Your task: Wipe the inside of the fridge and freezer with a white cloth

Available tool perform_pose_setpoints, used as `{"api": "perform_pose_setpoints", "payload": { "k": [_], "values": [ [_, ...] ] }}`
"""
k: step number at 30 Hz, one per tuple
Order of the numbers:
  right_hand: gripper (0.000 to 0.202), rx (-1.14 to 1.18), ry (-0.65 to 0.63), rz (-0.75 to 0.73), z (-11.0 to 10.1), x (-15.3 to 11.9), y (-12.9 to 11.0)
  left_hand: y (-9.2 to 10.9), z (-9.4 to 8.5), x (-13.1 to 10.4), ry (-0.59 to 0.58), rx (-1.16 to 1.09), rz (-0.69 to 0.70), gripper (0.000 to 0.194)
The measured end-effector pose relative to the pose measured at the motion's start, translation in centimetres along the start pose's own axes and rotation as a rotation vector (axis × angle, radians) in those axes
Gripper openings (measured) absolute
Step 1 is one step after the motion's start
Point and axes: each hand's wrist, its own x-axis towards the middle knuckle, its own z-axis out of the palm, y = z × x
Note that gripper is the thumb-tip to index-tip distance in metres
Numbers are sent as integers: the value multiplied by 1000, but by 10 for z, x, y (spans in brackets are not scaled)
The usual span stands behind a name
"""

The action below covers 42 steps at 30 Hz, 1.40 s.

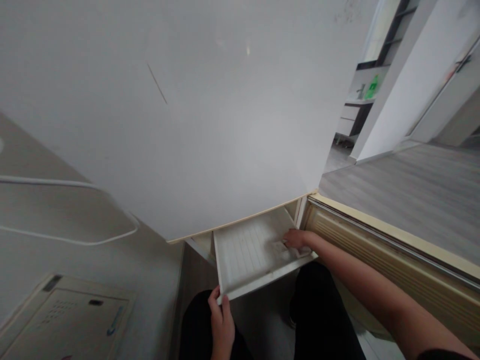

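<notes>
Nearest me, left hand (222, 320) grips the front corner of the white drawer (247, 250), pulled out beneath the white tabletop (195, 125); right hand (296, 239) rests inside it, whether holding anything I cannot tell.

Looks like a home, likely a room of a flat. Shown by a white desk-like surface (195, 125) with a shallow pull-out drawer (247, 250) beneath, grey wood-look flooring (412, 195), a cream sliding-door track (393, 240) at the threshold, and, through the opening beyond, a sink with a tap (360, 91) and a green bottle (372, 88) below dark shelves (393, 35).
</notes>
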Motion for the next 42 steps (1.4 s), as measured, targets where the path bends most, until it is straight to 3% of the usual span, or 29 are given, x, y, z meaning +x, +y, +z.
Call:
{"api": "perform_pose_setpoints", "payload": {
  "k": [2, 6, 8, 10, 14, 16, 19, 23, 26, 29, 32, 34, 39, 42],
  "values": [
    [25, 122, 105, -13, -5, -23, 0, -4, 0, 2, -13, -8, 25, 53],
    [35, 319, 778, 36, -21, -58, -12, -6, -1, 4, -16, -18, 39, 54],
    [33, 188, 940, 41, -26, -61, -20, -5, -2, 5, -15, -14, 28, 55],
    [32, 36, 845, 69, -22, -52, -22, -5, -2, 4, -52, -11, 39, 56],
    [38, -46, 472, 264, 4, -15, -10, -7, -1, 2, -58, -24, 19, 61],
    [42, -30, 407, 323, 18, -3, -3, -7, 0, 0, -38, -21, -33, 63],
    [42, 11, 370, 337, 31, -6, 0, -4, 0, -1, -69, -16, -77, 63],
    [40, 71, 344, 302, 45, -46, -5, -2, -1, 1, -69, -15, -102, 61],
    [36, 118, 466, 218, 63, -86, -8, -3, -1, 3, -76, -27, -85, 59],
    [34, 167, 656, 246, 86, -114, -18, -5, 0, 4, -76, -40, -90, 58],
    [35, 169, 799, 286, 110, -120, -51, -6, -1, 4, -75, -46, -105, 56],
    [34, 186, 807, 246, 123, -113, -88, -5, 0, 5, -101, -69, -104, 57],
    [34, 236, 694, -74, 145, -77, -204, -4, 4, 3, -107, -345, -149, 67],
    [38, 190, 637, -306, 155, -57, -260, -5, -4, -5, -118, -564, -245, 72]
  ]
}}
